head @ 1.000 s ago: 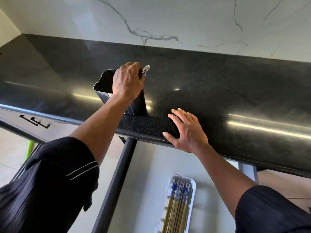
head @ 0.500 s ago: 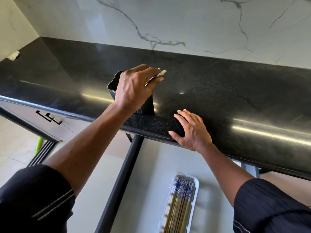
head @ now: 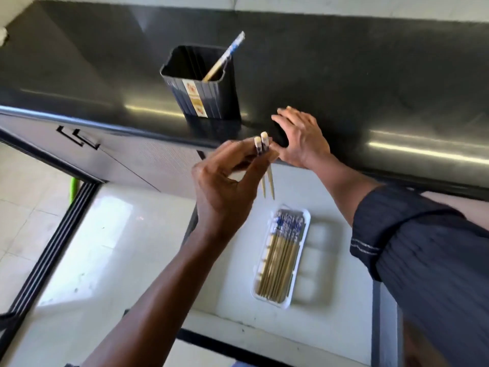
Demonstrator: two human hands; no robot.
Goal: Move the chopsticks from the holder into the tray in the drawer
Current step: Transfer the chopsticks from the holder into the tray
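Note:
A dark square holder (head: 203, 91) stands on the black countertop near its front edge, with one chopstick (head: 225, 56) leaning inside it. My left hand (head: 225, 186) pinches two chopsticks (head: 267, 170) by their patterned tops, tips pointing down, in the air above the open drawer. Below lies a white tray (head: 299, 284) with several chopsticks (head: 280, 263) laid side by side. My right hand (head: 301, 139) rests flat on the counter edge, fingers spread, holding nothing.
The black countertop (head: 344, 75) runs across the top, with a marble wall behind it. The open drawer (head: 330, 327) has a pale floor and dark side rails. A closed cabinet front with a black handle (head: 79, 136) sits left. Tiled floor lies further left.
My left hand has lifted two chopsticks out of the holder and brought them toward me, over the drawer. The head has tilted downward. My right hand stays on the counter edge.

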